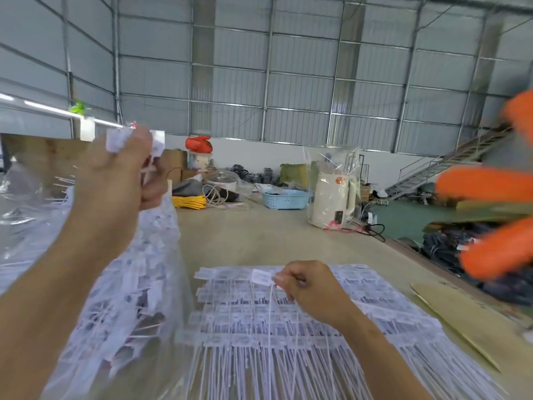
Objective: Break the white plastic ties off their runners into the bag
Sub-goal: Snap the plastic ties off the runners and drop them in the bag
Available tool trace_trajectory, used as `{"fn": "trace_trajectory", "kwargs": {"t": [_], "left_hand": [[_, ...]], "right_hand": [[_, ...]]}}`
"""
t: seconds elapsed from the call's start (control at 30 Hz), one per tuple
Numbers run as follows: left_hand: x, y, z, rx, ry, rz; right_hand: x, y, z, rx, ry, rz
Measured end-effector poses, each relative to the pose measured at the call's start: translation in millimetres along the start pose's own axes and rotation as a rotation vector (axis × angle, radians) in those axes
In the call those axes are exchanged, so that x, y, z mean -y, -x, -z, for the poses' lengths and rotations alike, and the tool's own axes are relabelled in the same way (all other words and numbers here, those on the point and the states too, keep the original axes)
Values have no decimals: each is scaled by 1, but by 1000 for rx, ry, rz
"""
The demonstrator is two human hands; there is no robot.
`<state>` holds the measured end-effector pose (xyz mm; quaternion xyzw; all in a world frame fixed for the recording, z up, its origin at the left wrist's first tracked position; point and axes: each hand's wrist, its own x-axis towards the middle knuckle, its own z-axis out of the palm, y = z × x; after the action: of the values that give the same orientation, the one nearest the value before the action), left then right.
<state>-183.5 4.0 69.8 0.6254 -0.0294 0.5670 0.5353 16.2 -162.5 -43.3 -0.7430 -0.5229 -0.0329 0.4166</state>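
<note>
A person's left hand (121,166), raised above the left edge of the surface (259,235), grips a bunch of white plastic ties (153,153) in curled fingers, their flat tags sticking out above and beside the knuckles. Directly below it stands a clear plastic bag (161,255), already holding a heap of loose ties, at the surface's near left corner. The right hand (308,287) is lowered over a wide stack of runner sheets (288,327) lying along the near edge, its thumb and fingertips pinching the tag of a single tie (261,276) at the far side of the stack. Toward the far edge sit a white kettle wrapped in clear film (331,197), a light blue basket (285,199), a yellow bundle (190,202) and coiled cable. A flat piece of cardboard (473,319) lies along the right edge. Blurred orange shapes (490,186) fill the right side of the view; what they are cannot be told.
</note>
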Motion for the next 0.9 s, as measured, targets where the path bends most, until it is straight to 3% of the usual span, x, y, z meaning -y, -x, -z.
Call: {"fn": "trace_trajectory", "kwargs": {"t": [0.1,0.17,0.33,0.47,0.53,0.6,0.67,0.73,0.83,0.9], "left_hand": [[24,-19,47,-104,-808,-47],[55,-14,71,4,-1238,74],[103,25,90,286,-1724,223],[92,25,80,305,-1954,460],[74,19,63,317,-2106,466],[54,19,33,241,-2026,205],[46,34,-8,180,-1531,-50],[48,49,-50,246,-1091,47],[79,67,-88,426,-890,426],[98,77,-92,365,-582,612]], "right_hand": [[4,1,-1,-18,-16,22],[5,1,-2,-26,-15,34],[4,1,-3,-27,-29,51],[3,1,-1,-23,-73,48],[3,1,0,-11,-82,52],[3,0,1,6,-102,51],[2,0,1,22,-128,46],[1,0,0,34,-168,38],[-2,-1,2,17,-213,11],[-5,-2,3,-6,-213,4]]}}
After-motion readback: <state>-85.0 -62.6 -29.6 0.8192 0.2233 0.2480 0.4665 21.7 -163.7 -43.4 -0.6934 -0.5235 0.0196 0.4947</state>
